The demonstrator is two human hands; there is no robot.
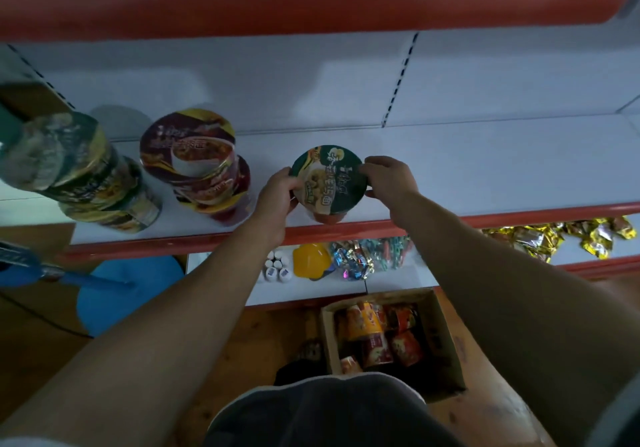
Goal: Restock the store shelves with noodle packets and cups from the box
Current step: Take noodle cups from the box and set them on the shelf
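A green-lidded noodle cup (329,178) stands upright near the front edge of the white shelf (485,169). My left hand (278,195) grips its left rim and my right hand (389,178) grips its right rim. To the left stand a stack of maroon-lidded cups (194,155) and, further left, a blurred stack of green cups (79,169). Down on the floor, an open cardboard box (440,342) holds several red and orange noodle cups and packets.
The shelf has a red front edge (519,216). On the lower shelf lie small white bottles (277,268), a yellow container (311,259), shiny candy bags (367,256) and gold packets (554,235). A blue stool (121,290) stands at the left on the wooden floor.
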